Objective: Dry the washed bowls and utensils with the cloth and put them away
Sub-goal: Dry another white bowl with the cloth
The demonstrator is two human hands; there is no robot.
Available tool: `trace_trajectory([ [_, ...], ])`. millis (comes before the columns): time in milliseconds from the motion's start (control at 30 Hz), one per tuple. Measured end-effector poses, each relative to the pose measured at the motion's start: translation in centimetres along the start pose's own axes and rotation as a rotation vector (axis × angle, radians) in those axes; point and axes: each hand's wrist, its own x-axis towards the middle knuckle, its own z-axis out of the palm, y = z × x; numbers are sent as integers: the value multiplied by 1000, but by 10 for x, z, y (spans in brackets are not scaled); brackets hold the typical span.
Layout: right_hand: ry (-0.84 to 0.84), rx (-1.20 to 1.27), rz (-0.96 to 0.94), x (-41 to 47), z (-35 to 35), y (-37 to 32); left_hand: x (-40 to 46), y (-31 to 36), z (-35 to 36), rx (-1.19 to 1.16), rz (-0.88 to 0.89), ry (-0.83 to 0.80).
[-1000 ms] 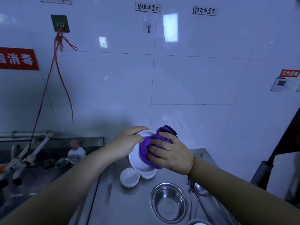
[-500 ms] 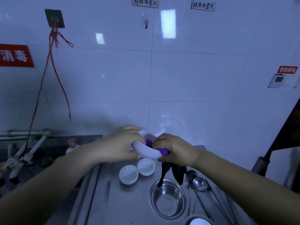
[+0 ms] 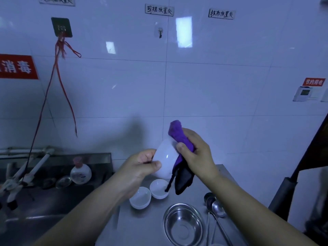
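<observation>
My left hand (image 3: pixel 142 167) grips a white bowl (image 3: pixel 166 159) by its rim, held up above the steel counter with its outside turned toward me. My right hand (image 3: pixel 197 153) grips a purple and black cloth (image 3: pixel 179 137) against the bowl's right side; the cloth's dark end hangs down below. Two small white bowls (image 3: pixel 140 199) (image 3: pixel 158 189) stand on the counter under my hands. A steel bowl (image 3: pixel 183 226) sits in front of them, with metal ladles (image 3: pixel 215 208) lying to its right.
The steel counter (image 3: pixel 142 228) ends at the tiled wall behind. A sink area at the left holds a soap bottle (image 3: pixel 80 172), small glass dishes (image 3: pixel 63 181) and pipes. A dark upright object (image 3: pixel 284 194) stands at the right edge.
The white bowl has been turned from level to upright with its outside facing me. The cloth moved from the rim up along the bowl's right side.
</observation>
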Motion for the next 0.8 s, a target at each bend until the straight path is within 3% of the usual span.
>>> trace_trajectory([
  [100,71,12,-2,-4,14,-3,3,-2,13,-101,29,11],
  [333,159,-300,-424,-20,36,-8,12,6,18,-317,94,20],
  [433,169,-335,-484,-21,36,-6,10,4,18,-331,96,15],
  [500,192,-270,-381,-12,32,-10,7,4,17,-319,92,5],
  [667,202,261,240,12,19,-16,6,13,13,-242,120,0],
  [800,226,296,307,4,20,-9,11,22,7,-360,136,54],
])
